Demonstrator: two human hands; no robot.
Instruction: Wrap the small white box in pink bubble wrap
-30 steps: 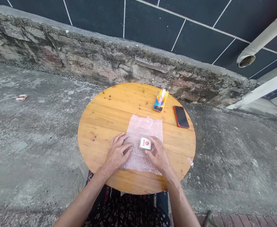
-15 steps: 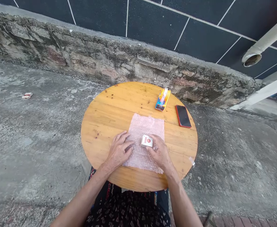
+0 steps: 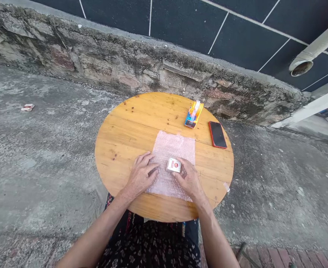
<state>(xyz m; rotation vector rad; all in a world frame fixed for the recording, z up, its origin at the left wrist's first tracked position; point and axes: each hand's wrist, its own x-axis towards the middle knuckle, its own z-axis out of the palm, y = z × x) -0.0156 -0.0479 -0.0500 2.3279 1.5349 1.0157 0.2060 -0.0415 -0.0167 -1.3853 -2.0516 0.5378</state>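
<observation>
A pinkish sheet of bubble wrap (image 3: 173,143) lies flat on the round wooden table (image 3: 119,141). On it rests a small white box (image 3: 174,165) with red print on top. My right hand (image 3: 189,180) grips the box's right side between thumb and fingers. Over the left edge of the bubble wrap lies my left hand (image 3: 142,173), its fingers spread and holding nothing. The underside of the box is hidden.
A yellow and blue tape dispenser (image 3: 194,114) stands at the table's far side, with a red-cased phone (image 3: 217,134) right of it. A strip of clear tape (image 3: 226,188) hangs at the right edge. Behind runs a stone wall base (image 3: 153,70).
The camera view has shifted slightly. Both hands, the box and the bubble wrap keep practically the same places on the table.
</observation>
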